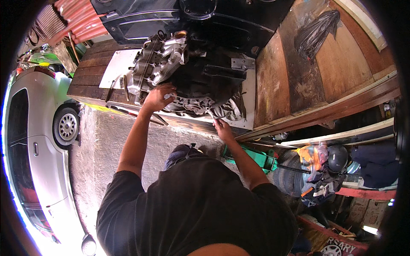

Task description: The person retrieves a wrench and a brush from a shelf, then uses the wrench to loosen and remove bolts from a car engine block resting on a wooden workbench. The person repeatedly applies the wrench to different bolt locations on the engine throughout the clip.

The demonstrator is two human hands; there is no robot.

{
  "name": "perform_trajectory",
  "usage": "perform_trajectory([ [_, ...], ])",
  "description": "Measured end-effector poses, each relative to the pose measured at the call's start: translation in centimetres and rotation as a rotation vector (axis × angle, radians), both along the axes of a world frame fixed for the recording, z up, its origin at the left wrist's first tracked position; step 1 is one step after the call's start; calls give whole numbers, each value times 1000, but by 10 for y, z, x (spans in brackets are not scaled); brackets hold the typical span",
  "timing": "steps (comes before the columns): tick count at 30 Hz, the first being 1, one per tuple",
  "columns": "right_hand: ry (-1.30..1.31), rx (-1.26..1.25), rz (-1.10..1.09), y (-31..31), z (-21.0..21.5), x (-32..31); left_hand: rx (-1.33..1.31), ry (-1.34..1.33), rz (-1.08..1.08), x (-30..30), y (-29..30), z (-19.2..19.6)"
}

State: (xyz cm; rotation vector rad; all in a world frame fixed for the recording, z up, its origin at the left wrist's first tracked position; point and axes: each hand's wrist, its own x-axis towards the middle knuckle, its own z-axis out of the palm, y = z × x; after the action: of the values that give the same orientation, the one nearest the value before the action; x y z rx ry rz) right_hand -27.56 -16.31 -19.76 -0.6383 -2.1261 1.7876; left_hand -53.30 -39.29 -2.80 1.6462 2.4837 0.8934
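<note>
An engine lies on the wooden bench ahead of me, with a silver cast part full of ports at its left and a dark body to the right. My right hand grips a slim metal wrench, whose far end meets the round metal housing at the engine's near side. Beside that housing, my left hand is closed at the lower end of the silver part. Something small and pale shows at its fingertips, too unclear to name. Crumpled grey cloth lies under the engine's near right edge.
A wire brush and a thin tool lie left of the engine on a white sheet. Wooden panelling rises at right. Below it are a green jack and a tyre. A silver car stands left.
</note>
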Motion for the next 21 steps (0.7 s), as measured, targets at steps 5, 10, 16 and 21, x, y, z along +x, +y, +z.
perform_trajectory([
  [5, -47, 162, -29, -8, -3, -3, 12, 28, -10, 2, 1, 3],
  [10, -19, 245, -50, -10, -1, -2, 4, 24, -12, 1, 0, 1],
  [16, -8, 236, -98, -11, -15, -6, 5, 36, -18, 1, 1, 1],
  [21, -10, 562, -112, -1, -1, -10, -10, 16, 4, 4, 0, 5],
])
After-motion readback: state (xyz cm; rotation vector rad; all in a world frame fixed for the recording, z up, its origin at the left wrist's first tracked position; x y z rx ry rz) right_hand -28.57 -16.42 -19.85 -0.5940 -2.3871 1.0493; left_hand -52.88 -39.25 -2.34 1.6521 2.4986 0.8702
